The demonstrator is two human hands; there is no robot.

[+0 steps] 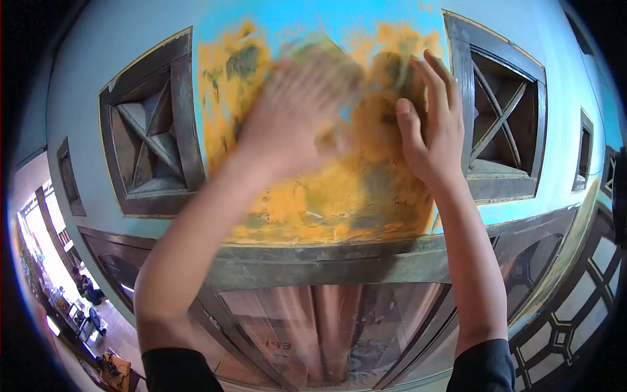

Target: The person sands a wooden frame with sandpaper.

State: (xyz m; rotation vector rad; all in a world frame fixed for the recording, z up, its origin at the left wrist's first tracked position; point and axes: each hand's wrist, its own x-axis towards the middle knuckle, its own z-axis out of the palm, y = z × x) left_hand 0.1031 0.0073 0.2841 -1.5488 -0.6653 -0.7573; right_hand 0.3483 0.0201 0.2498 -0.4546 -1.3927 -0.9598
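My left hand [294,108] is smeared by motion in front of a wall patch [281,212] of orange, dark and blue paint. Something greenish and blurred shows at its fingertips, too unclear to name. To the right, my right hand [434,121] rests at the patch's right edge, its fingers raised and apart, holding nothing. Blue paint [313,16] covers the wall above the patch.
Framed vents with crossed bars flank the patch, one on the left [153,134] and one on the right [503,117]. Below runs a dark wooden beam [313,261] over glass panes [339,326]. A person [88,287] is at the far lower left.
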